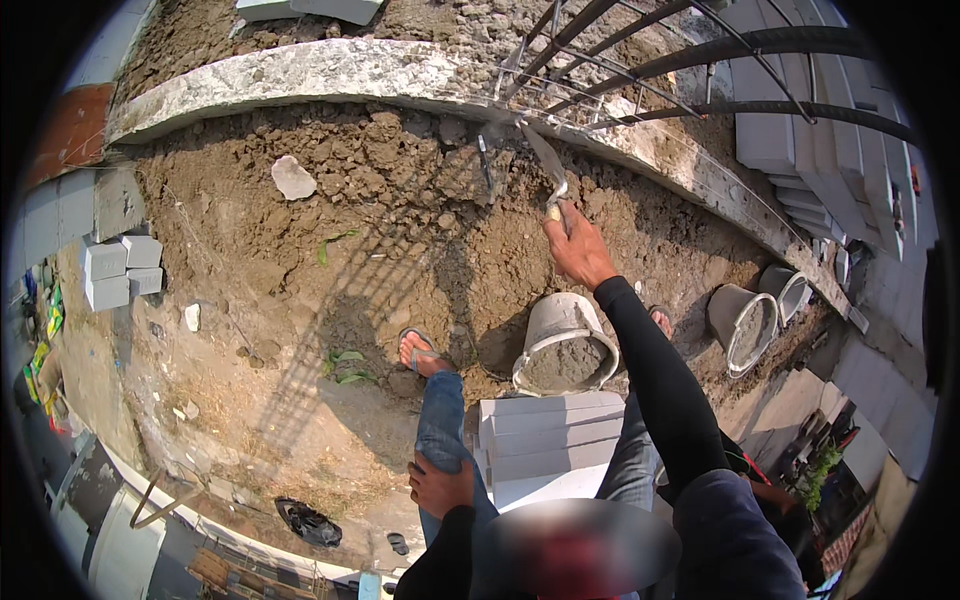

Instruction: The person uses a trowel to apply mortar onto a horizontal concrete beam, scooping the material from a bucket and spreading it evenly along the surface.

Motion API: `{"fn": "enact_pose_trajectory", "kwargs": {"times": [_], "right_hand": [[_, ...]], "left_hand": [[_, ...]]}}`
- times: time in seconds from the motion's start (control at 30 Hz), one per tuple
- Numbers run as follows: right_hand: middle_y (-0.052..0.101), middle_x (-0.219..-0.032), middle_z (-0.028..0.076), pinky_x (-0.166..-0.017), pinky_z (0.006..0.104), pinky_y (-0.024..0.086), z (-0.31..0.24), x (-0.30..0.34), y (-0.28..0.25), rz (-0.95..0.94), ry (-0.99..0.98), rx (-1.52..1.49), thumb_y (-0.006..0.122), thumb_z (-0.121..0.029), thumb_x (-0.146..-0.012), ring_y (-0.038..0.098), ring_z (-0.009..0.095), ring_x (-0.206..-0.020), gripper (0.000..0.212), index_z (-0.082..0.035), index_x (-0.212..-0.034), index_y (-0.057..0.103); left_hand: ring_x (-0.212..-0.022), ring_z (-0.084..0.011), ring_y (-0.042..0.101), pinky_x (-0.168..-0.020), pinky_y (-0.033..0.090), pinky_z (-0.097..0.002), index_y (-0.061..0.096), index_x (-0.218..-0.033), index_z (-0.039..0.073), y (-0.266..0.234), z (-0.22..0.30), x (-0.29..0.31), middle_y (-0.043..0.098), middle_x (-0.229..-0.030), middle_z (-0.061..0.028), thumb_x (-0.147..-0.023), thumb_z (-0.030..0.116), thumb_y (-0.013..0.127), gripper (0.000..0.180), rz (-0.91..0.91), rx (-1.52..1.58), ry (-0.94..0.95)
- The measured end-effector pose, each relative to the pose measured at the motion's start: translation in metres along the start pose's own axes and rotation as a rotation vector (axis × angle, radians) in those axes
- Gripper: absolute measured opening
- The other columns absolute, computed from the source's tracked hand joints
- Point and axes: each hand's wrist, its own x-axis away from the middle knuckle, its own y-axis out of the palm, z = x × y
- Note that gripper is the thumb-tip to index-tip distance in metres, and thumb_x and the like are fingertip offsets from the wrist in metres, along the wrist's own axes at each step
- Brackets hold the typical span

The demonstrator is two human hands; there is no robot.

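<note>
In the head view, gripping the trowel [546, 161] by its handle at upper centre, with the right hand [583, 250] closed firmly around it. Pointing the blade up toward the concrete beam [300, 80], holding the tip near its edge, with contact impossible to tell. Resting the left hand [441, 487] on the left knee [450, 446] at lower centre, with fingers loosely bent over the jeans. Seeing a bucket [560, 313] of mortar [568, 364] just below the right hand, two more buckets [723, 312] at far right, white blocks [550, 432] between the legs and a rebar cage [690, 58] crossing the upper right.
</note>
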Motion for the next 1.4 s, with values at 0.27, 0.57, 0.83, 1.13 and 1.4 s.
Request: {"fn": "enact_pose_trajectory", "kwargs": {"times": [0.27, 0.57, 0.83, 1.13, 1.4], "right_hand": [[0.060, -0.087, 0.013, -0.052, 0.0397, 0.052, -0.027, -0.056, 0.048, 0.054, 0.046, -0.784, 0.051, -0.032, -0.105, 0.063, 0.024, -0.061, 0.054, 0.004, -0.144, 0.040], [0.053, -0.085, 0.006, -0.046, 0.0329, 0.050, -0.043, -0.059, -0.003, -0.315, 0.209, -1.179, 0.051, -0.036, -0.104, 0.053, 0.015, -0.055, 0.038, -0.008, -0.130, 0.046], [0.049, -0.086, 0.007, -0.051, 0.0436, 0.046, -0.083, -0.157, 0.040, 0.148, 0.218, -1.427, 0.046, -0.027, -0.108, 0.055, 0.023, -0.063, 0.015, -0.012, -0.109, 0.043], [0.065, -0.091, 0.007, -0.051, 0.0396, 0.051, 0.077, 0.041, 0.041, -0.262, 0.244, -0.713, 0.051, -0.041, -0.106, 0.061, 0.021, -0.056, 0.052, -0.010, -0.148, 0.048], [0.070, -0.097, 0.031, -0.073, 0.0569, 0.053, 0.060, 0.012, 0.007, 0.442, -0.183, 0.187, 0.056, -0.027, -0.101, 0.068, 0.049, -0.081, 0.047, 0.001, -0.139, 0.051]], "left_hand": [[-0.125, -0.0353, 0.057, -0.100, 0.049, -0.0503, 0.044, -0.145, 0.010, 0.001, -0.002, 0.007, 0.055, -0.139, -0.0173, -0.067, 0.051, 0.078, 0.095, -0.004, 0.013, 0.000], [-0.125, -0.0358, 0.057, -0.100, 0.048, -0.0499, 0.044, -0.146, 0.011, 0.005, -0.009, 0.004, 0.053, -0.141, -0.0169, -0.067, 0.052, 0.077, 0.095, -0.005, -0.014, -0.018], [-0.126, -0.0353, 0.056, -0.102, 0.048, -0.0477, 0.046, -0.145, 0.010, 0.013, 0.019, 0.019, 0.054, -0.142, -0.0186, -0.068, 0.052, 0.075, 0.093, -0.063, 0.007, 0.057], [-0.127, -0.0355, 0.056, -0.102, 0.048, -0.0491, 0.044, -0.147, 0.010, 0.010, -0.011, 0.008, 0.054, -0.142, -0.0184, -0.068, 0.053, 0.076, 0.095, -0.029, -0.041, -0.005], [-0.126, -0.0354, 0.056, -0.102, 0.047, -0.0490, 0.045, -0.146, 0.011, 0.008, 0.000, 0.013, 0.054, -0.142, -0.0170, -0.067, 0.053, 0.077, 0.094, -0.059, -0.073, -0.014]]}}
